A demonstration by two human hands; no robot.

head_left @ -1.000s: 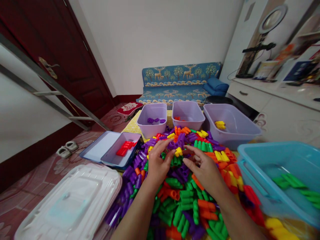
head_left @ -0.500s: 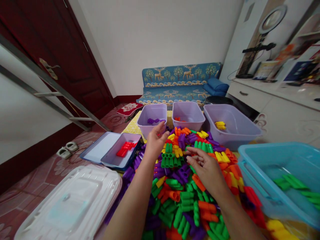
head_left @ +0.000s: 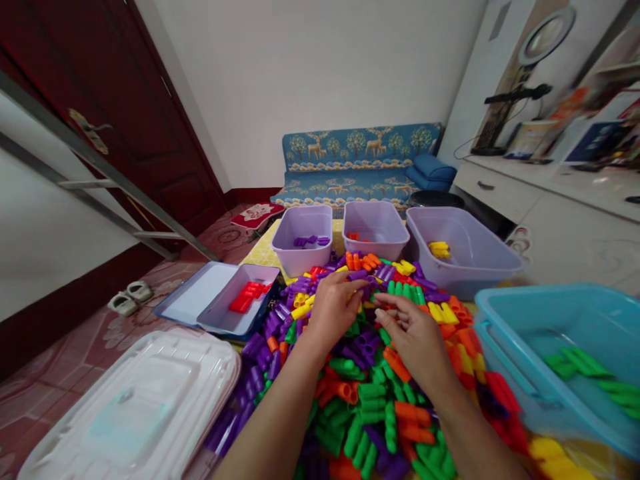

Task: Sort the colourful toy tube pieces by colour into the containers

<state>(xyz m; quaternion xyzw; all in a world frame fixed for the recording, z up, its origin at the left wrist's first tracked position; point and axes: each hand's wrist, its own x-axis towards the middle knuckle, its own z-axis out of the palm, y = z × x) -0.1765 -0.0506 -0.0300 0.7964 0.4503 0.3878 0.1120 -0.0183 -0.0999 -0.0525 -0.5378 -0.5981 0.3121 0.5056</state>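
Note:
A heap of plastic pieces shaped like joined short tubes [head_left: 373,393], in green, orange, purple, yellow and red, spreads below both hands. My left hand [head_left: 334,308] hovers over its far middle, fingers stretched to the right, their tips at purple pieces [head_left: 370,285]; whether they touch is unclear. Facing it, my right hand [head_left: 413,327] has loosely curved fingers, the thumb apart from them, and nothing visible held. Just beyond the right fingers lies a green piece [head_left: 406,291]. Under the left hand, other pieces are hidden.
Lilac bins hold a few purple [head_left: 303,250], orange [head_left: 376,230] and yellow [head_left: 463,243] pieces. A turquoise bin [head_left: 520,367] on the right has green ones. Left are a shallow lidded box [head_left: 240,327] with red pieces and a white lid [head_left: 135,407].
My left hand has come down and right, from near the left lilac bin to over the heap, covering the green pieces there. My right hand has barely moved.

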